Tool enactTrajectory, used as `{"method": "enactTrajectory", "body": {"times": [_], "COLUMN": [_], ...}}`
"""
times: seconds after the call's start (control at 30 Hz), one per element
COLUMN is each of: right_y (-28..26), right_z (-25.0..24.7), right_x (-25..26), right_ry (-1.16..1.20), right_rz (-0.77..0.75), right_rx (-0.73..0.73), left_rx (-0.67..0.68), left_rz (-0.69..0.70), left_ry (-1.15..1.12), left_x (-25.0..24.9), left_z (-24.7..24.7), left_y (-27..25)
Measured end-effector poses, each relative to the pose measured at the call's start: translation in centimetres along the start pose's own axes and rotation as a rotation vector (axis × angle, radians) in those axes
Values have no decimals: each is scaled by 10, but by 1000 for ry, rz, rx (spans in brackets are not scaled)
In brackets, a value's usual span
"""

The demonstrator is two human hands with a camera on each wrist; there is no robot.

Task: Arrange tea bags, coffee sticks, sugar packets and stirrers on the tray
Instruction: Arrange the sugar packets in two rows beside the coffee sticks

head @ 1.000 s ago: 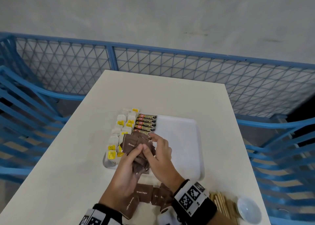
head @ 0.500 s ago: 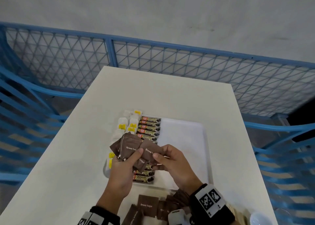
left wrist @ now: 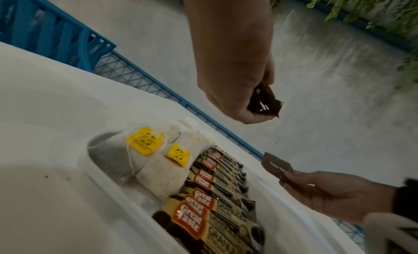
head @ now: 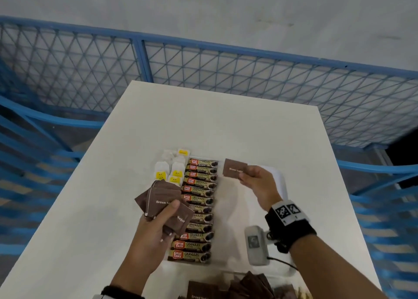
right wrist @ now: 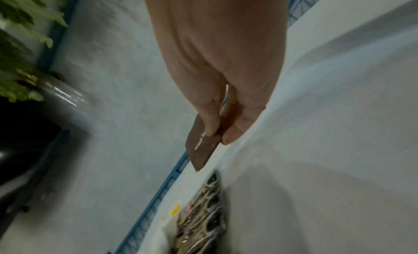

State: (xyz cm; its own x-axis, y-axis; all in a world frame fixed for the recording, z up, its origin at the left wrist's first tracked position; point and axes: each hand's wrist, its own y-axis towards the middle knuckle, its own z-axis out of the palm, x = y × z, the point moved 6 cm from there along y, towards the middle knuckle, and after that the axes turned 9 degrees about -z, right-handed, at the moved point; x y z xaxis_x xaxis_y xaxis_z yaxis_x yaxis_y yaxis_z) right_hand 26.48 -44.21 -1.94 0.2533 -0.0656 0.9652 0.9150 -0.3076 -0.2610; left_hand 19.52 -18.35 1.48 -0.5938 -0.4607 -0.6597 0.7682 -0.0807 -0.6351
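Note:
A white tray (head: 281, 181) lies on the white table. Tea bags (head: 175, 168) with yellow tags fill its left edge, and a column of coffee sticks (head: 199, 208) runs beside them. My left hand (head: 156, 226) grips a fanned bunch of brown sugar packets (head: 161, 200) over the tray's left side. My right hand (head: 255, 181) pinches one brown sugar packet (head: 234, 167) above the tray's far middle, just right of the top coffee sticks. In the right wrist view, thumb and finger clamp that single sugar packet (right wrist: 201, 145).
More brown sugar packets (head: 228, 287) lie loose on the table near its front edge, below the tray. A blue mesh fence (head: 203, 72) rings the table on the far side and both flanks. Stirrers do not show clearly.
My right hand has pulled one sugar packet out of the bunch and carried it away to the right and far side of the tray. The left hand keeps the rest.

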Motion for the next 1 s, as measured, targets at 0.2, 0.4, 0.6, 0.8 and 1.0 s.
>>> {"method": "enactTrajectory", "body": {"times": [0.2,0.4,0.6,0.8,1.0], "right_y": [50,64,63,52,-6], "right_z": [0,13,16,14,59], "right_x": [-16,-14,-16,-9,35], "right_ry": [-378,-473,-500,-479,-449], "right_rz": [-61,-105,-116,-144,-260], "right_rx": [-116,-112,-119,-162,196], "left_rx": [27,40,3,-1,-13], "left_rz": [-35,-32,-49,-54,-70], "left_ry": [-48,-49,-27,0,36], "left_x": [-4,-7,-4,-3,0], "left_z": [-9,-11,-14,-6,3], "left_y": [11,17,19,16,11]}}
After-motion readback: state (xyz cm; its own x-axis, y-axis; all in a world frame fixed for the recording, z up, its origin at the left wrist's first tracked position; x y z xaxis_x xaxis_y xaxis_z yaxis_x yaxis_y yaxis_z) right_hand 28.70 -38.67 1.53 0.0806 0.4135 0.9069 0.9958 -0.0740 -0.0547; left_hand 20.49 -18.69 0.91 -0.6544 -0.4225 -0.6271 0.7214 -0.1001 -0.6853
